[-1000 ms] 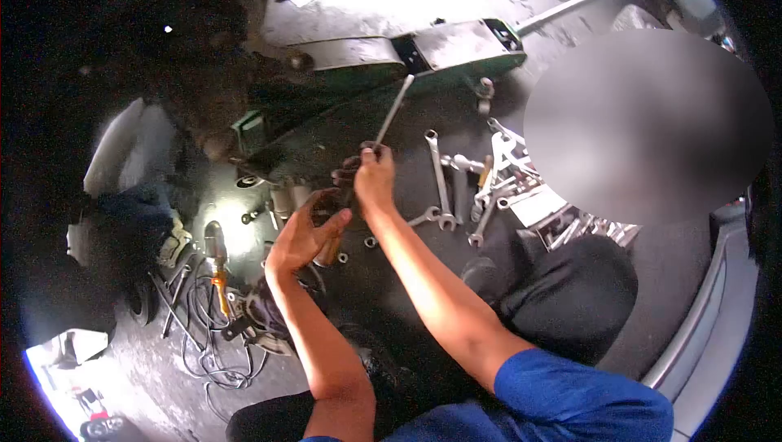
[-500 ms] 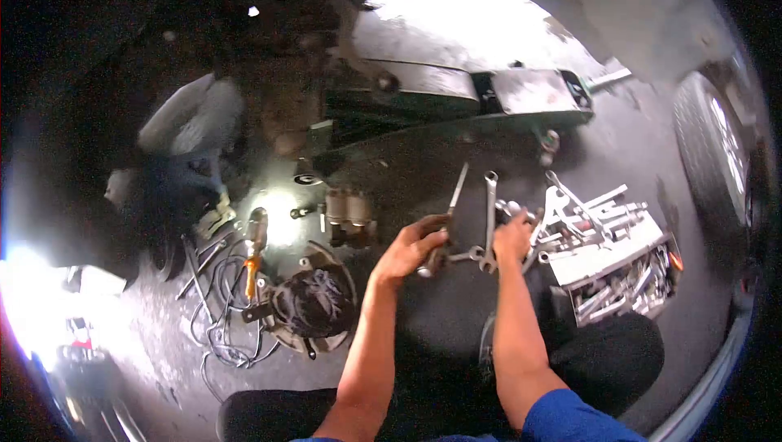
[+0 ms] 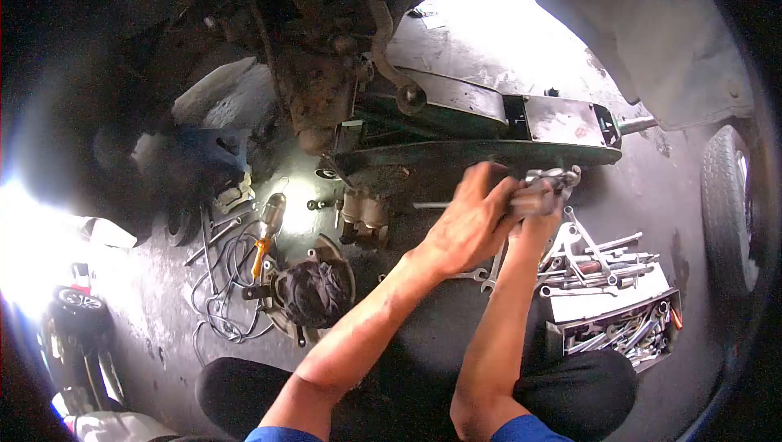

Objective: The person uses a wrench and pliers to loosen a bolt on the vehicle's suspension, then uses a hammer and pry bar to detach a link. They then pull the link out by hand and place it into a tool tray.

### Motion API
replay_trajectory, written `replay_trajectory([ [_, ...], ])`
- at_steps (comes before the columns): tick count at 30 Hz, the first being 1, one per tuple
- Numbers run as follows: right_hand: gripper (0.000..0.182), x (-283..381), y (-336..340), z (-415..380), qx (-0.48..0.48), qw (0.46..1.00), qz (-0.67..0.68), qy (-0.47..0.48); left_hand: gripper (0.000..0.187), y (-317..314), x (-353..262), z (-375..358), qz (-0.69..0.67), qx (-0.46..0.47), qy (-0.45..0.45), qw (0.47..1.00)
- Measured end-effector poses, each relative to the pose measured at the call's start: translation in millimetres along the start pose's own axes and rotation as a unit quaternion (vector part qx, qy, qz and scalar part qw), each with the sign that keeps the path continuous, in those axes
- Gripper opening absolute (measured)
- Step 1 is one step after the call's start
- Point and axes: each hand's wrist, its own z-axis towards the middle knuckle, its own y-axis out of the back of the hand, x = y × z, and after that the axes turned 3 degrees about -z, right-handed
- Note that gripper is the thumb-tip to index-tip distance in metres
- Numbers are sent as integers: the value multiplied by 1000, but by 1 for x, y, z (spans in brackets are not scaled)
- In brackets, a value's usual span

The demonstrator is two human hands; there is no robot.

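Note:
Both hands are raised and close together in front of the green floor jack (image 3: 489, 151). My left hand (image 3: 476, 218) has its fingers curled round something dark, with a thin metal rod (image 3: 432, 205) pointing left beside it; motion blurs the detail. Beyond it my right hand (image 3: 538, 202) is wrapped round a bundle of shiny metal tools (image 3: 558, 177), probably wrenches or sockets. Below the hands, wrenches (image 3: 487, 283) lie on the floor. More wrenches (image 3: 590, 255) are spread over the open metal toolbox (image 3: 556, 340) at the right.
A lit work lamp (image 3: 273, 212) with a tangled cable lies at the left, near a brake part with a dark cloth (image 3: 316, 291) on it. A brake caliper (image 3: 364, 212) stands nearby. Rusty suspension parts (image 3: 314, 100) hang overhead. A tire (image 3: 723, 206) is at the far right.
My hands have risen and moved together, the left one going right. My right hand has come up from the wrenches with metal tools in it. The camera view has shifted slightly.

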Motion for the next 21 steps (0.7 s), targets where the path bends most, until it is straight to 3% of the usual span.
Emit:
replay_trajectory([
  [3,46,57,-20,-22,27,994,109,-2,38,-5,-5,46,-134,35,10,990],
  [5,41,69,-22,-13,-9,989,140,-46,40,-6,-10,78,-67,73,45,994],
  [6,33,68,-16,-10,-5,991,131,-24,41,-10,-9,93,-33,92,63,993],
  [7,27,70,-14,-8,-1,993,122,-3,41,-17,-3,106,4,55,26,998],
  [9,24,80,-14,-8,-53,990,129,-11,35,-27,4,127,16,97,68,993],
  [13,22,108,-18,-16,-107,981,163,-17,31,-50,22,154,101,113,-40,988],
  [15,22,106,-5,-5,-64,984,167,7,29,-58,29,162,124,122,-74,982],
  [18,23,106,0,3,-13,985,161,58,26,-65,39,174,173,156,-53,971],
  [21,24,112,-1,4,-18,983,175,43,25,-66,52,181,225,152,-60,961],
])
